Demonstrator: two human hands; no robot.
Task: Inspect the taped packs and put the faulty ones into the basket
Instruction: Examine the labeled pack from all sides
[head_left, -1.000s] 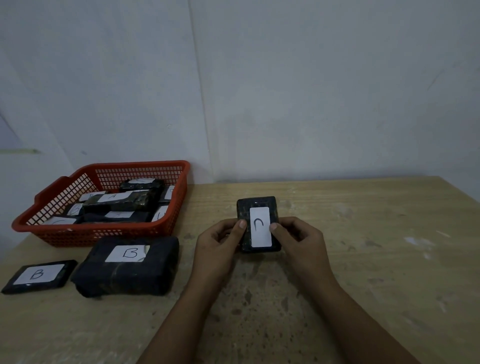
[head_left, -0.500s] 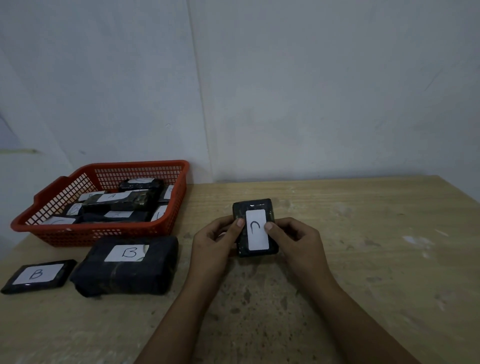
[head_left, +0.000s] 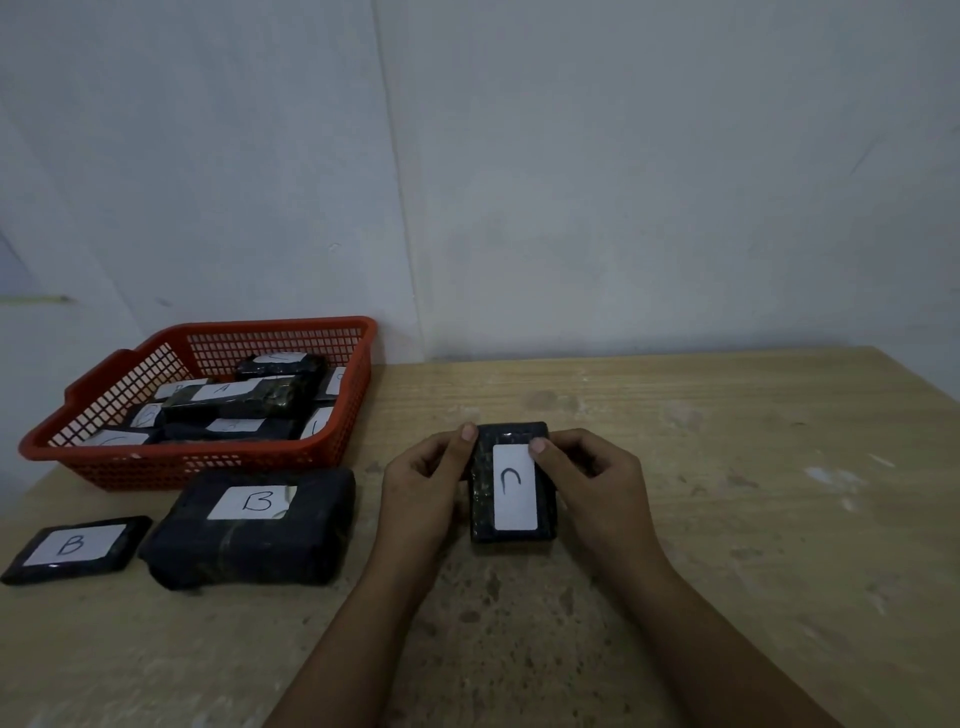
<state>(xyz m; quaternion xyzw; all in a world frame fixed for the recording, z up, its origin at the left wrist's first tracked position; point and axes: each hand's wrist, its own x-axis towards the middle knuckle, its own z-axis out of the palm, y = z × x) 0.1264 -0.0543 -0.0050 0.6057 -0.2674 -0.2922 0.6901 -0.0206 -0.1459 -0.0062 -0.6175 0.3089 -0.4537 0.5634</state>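
Observation:
A small black taped pack with a white label marked C (head_left: 513, 488) is held between both my hands above the table's middle. My left hand (head_left: 423, 486) grips its left edge, thumb near the top corner. My right hand (head_left: 592, 483) grips the right edge, thumb on the label's top. A red mesh basket (head_left: 208, 465) stands at the back left, holding several labelled black packs (head_left: 239, 397). In front of it lie a large black pack marked B (head_left: 254, 527) and a flat small pack marked B (head_left: 72, 548).
The wooden table (head_left: 727, 519) runs to a pale wall behind. Its left edge passes just beside the basket and the flat B pack. The right half of the tabletop shows only stains and scuffs.
The C pack has come nearer to me and tilted so its label faces up more. My thumbs have slid toward its top end. The basket and B packs have not moved.

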